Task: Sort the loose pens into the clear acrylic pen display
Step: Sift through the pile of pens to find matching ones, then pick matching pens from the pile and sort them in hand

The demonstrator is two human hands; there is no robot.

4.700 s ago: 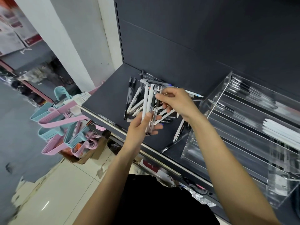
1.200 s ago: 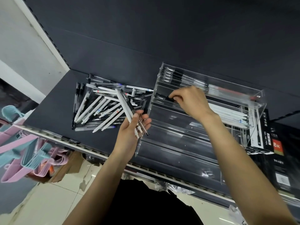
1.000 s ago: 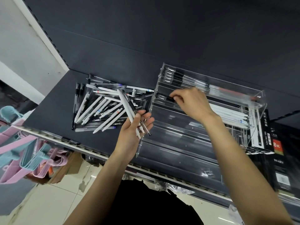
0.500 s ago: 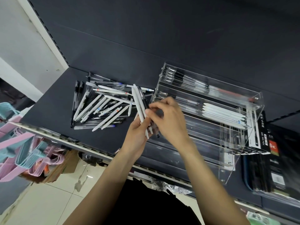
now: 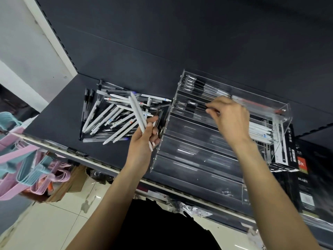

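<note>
Clear acrylic pen display [image 5: 207,156] on the dark shelf [image 5: 59,112] holds pens only in its upper tiers; the lower ones look bare. The right hand [image 5: 228,116] pinches a dark pen [image 5: 196,105] into the second tier. The left hand [image 5: 146,138] grips white pens [image 5: 137,110]. Most loose pens [image 5: 111,118] remain piled, so sorting seems early.

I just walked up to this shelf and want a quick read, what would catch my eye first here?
First, the heap of loose pens, mostly white and black, on the dark shelf at left. Just right of it stands the clear acrylic pen display, where the right hand pinches a dark pen in an upper tier. The left hand grips a few white pens beside the display.
</note>
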